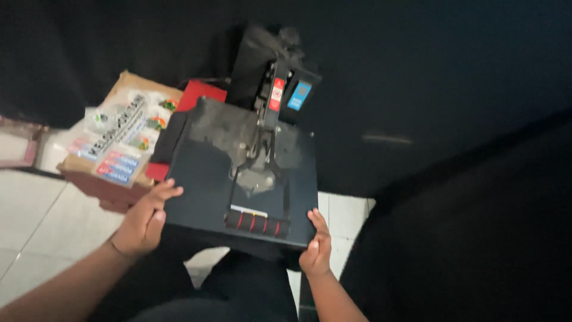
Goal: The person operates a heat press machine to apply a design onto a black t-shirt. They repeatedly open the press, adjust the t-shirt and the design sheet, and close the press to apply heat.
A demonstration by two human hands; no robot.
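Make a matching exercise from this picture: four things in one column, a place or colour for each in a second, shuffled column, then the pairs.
Things
1. left hand
2. right hand
3. handle grip
4. cardboard box

Places or colours
A. black with red rings, on the press's top near its front edge
B. at the front right corner of the heat press
C. left of the press, with printed sheets on top
D. at the front left corner of the press

Pairs: 1-D, 2-B, 3-A, 4-C
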